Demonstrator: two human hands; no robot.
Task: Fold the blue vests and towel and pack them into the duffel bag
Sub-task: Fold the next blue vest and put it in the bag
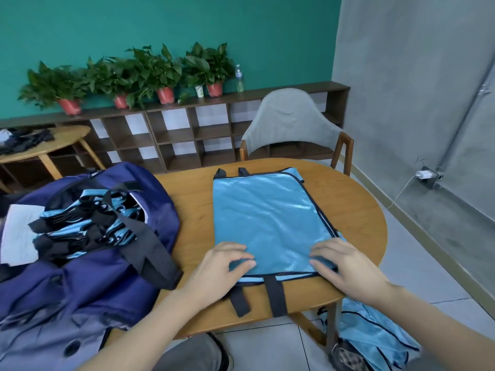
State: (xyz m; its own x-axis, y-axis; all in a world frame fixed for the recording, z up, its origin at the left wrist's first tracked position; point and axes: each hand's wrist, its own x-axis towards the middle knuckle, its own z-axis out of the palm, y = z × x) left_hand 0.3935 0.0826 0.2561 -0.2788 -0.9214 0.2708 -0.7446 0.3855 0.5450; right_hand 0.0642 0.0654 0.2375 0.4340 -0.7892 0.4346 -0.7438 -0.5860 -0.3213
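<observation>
Blue vest (pixel 267 220) lies flat on the table (pixel 359 210); left hand (pixel 225 263) and right hand (pixel 345 266) press its near corners, fingers spread, gripping nothing. Best pinch both corners evenly before folding away.

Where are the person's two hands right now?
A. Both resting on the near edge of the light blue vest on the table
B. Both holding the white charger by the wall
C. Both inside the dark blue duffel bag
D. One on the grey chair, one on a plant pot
A: the left hand and right hand both lie on the near edge of the blue vest spread on the table.
</observation>
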